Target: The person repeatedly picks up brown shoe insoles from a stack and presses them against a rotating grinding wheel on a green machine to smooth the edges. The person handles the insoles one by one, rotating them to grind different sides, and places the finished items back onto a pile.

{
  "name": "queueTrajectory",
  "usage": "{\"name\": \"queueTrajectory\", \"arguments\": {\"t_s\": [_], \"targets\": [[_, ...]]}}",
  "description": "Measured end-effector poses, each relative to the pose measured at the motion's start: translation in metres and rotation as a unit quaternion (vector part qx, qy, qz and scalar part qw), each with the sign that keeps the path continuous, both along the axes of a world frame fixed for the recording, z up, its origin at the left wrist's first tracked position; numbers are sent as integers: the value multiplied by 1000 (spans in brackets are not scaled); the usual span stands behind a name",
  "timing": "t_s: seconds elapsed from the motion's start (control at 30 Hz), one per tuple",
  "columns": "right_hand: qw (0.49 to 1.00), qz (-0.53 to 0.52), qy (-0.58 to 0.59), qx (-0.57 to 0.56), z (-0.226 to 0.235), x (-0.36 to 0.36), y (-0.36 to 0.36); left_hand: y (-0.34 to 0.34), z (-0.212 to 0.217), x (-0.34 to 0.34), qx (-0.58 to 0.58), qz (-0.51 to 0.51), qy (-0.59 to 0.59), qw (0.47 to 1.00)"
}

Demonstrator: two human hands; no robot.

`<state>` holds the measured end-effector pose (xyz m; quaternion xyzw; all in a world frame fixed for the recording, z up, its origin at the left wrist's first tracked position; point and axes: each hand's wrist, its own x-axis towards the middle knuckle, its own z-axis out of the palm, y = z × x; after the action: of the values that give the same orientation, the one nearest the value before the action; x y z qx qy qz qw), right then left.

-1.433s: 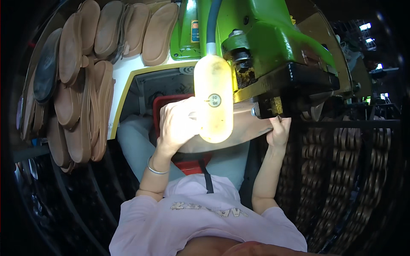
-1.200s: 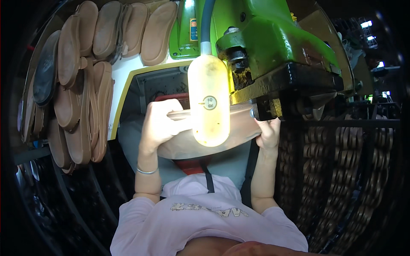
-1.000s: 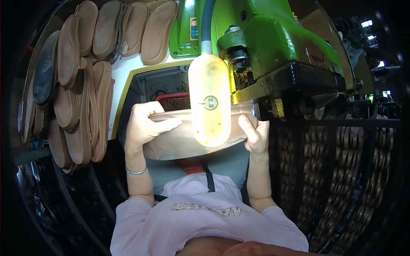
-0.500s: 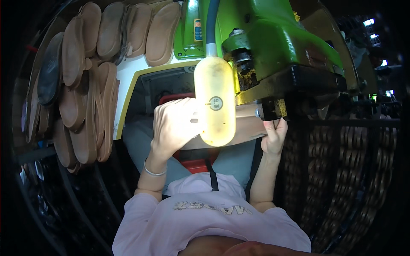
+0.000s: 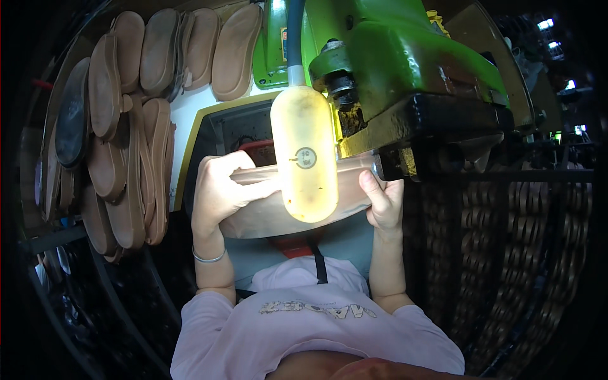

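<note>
A left hand [image 5: 218, 190] and right hand [image 5: 384, 201], fingers closed, grip opposite ends of a curved brown sheet [image 5: 250, 214] beside a green machine [image 5: 405, 63], apparently positioning it, which next calls for steady support.

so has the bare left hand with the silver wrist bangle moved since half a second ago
Yes, the left hand has moved leftward, closer to the white worktop's yellow edge.
</note>
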<state>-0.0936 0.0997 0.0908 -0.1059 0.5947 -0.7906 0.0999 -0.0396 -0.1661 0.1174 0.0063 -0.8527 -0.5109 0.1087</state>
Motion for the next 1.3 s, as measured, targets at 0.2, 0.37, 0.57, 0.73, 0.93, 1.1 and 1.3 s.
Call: {"name": "queueTrajectory", "arguments": {"t_s": [0.2,0.37,0.57,0.73,0.93,1.1,1.3], "targets": [[995,-3,62,81,-2,-1,2,8,-15,16,-25,50,35,998],[993,-97,54,51,2,-28,35,56,-15,3,-11,35,134,990],[996,-85,20,-13,-12,-49,60,54,-24,-21,122,-67,117,983],[997,-72,7,5,3,-31,39,32,-10,-21,124,-104,6,987],[999,-16,40,-8,-5,-19,24,15,-19,-5,105,-61,-22,992],[998,14,45,35,-3,-11,11,6,-34,9,151,-17,-77,985],[994,31,81,66,-3,0,-12,-9,-30,38,123,9,-124,985]]}}
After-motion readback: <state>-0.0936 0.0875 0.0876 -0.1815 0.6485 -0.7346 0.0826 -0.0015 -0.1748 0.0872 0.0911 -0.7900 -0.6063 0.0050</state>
